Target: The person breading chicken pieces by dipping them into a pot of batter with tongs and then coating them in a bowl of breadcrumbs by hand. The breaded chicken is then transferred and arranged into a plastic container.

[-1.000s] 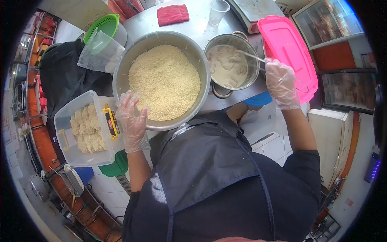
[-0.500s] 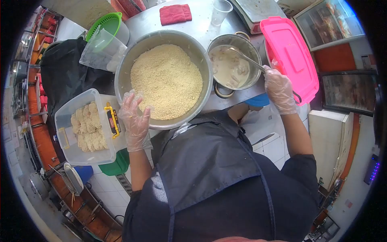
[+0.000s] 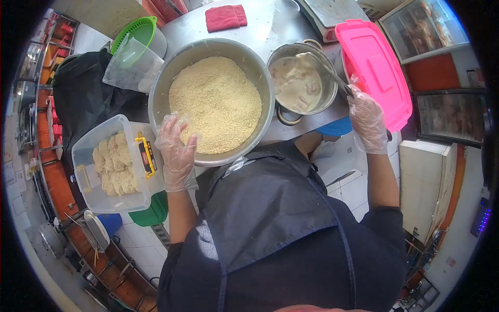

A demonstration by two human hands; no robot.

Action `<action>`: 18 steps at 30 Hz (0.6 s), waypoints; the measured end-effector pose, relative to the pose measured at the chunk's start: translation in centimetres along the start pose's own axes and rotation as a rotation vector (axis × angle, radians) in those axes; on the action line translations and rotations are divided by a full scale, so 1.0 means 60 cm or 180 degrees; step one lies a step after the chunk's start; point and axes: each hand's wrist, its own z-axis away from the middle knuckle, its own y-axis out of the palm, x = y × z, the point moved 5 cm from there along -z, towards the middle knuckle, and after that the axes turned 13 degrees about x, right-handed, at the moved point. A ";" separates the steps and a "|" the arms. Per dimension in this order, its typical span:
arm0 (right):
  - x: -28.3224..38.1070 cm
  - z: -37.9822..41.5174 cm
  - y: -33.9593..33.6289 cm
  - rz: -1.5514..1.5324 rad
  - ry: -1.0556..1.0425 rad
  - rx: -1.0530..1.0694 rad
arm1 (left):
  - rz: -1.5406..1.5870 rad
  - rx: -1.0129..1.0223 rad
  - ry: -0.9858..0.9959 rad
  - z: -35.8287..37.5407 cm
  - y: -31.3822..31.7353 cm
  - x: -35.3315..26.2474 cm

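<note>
My right hand (image 3: 368, 115), in a clear plastic glove, grips the handle of a long-handled metal spoon (image 3: 332, 72). A pale, batter-coated piece (image 3: 305, 66) is at the spoon's far end, over a steel pot (image 3: 333, 96). Milky batter with several lumps (image 3: 296, 86) fills part of the pot. My left hand (image 3: 176, 151), gloved too, rests at the near left rim of a large metal basin (image 3: 157, 104), fingers apart and holding nothing. Pale yellow crumbs (image 3: 215, 104) lie heaped in the basin. Left of it, a clear plastic container (image 3: 83, 195) holds several crumb-coated pieces (image 3: 115, 164).
A pink lid (image 3: 382, 78) leans beside the pot on the right. Behind are a folded red cloth (image 3: 226, 18) and a scale (image 3: 330, 15). A green basket (image 3: 150, 26) and a clear plastic bag (image 3: 132, 65) sit at the back left.
My right hand has moved slightly right with the spoon. The spoon's end has risen from the batter, with a coated piece at it. My left hand stays near the rim.
</note>
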 end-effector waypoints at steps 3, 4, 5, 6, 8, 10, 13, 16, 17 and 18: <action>-0.012 -0.008 0.008 0.0175 0.0301 0.0014 | 0.0069 0.0009 0.0038 -0.004 -0.002 -0.003; -0.014 -0.007 0.009 0.0173 0.0300 0.0009 | 0.0066 0.0005 0.0039 -0.005 -0.002 -0.003; -0.017 -0.004 0.011 0.0203 0.0323 0.0073 | 0.0093 0.0031 0.0039 -0.006 -0.001 -0.001; -0.019 -0.001 0.012 0.0233 0.0345 0.0135 | 0.0118 0.0054 0.0038 -0.007 0.000 0.000; -0.014 0.013 0.008 -0.0101 0.0113 0.0134 | 0.0308 0.0118 -0.0153 -0.007 0.005 0.003; -0.004 0.033 0.000 -0.0434 -0.0115 0.0135 | 0.0499 0.0187 -0.0341 -0.012 0.013 0.000; 0.017 0.055 0.003 -0.0642 -0.0255 0.0545 | 0.3046 -0.0084 -0.1402 -0.029 0.032 0.013; 0.036 0.068 0.003 -0.0881 -0.0017 0.0872 | 0.2297 0.0802 -0.2128 -0.052 0.032 0.012; 0.036 0.068 0.005 -0.0774 0.0085 0.0943 | 0.2146 0.1810 -0.1768 -0.054 0.062 0.004; 0.035 0.066 0.007 -0.0775 0.0053 0.0937 | 0.1955 0.2794 -0.1377 -0.051 0.084 -0.006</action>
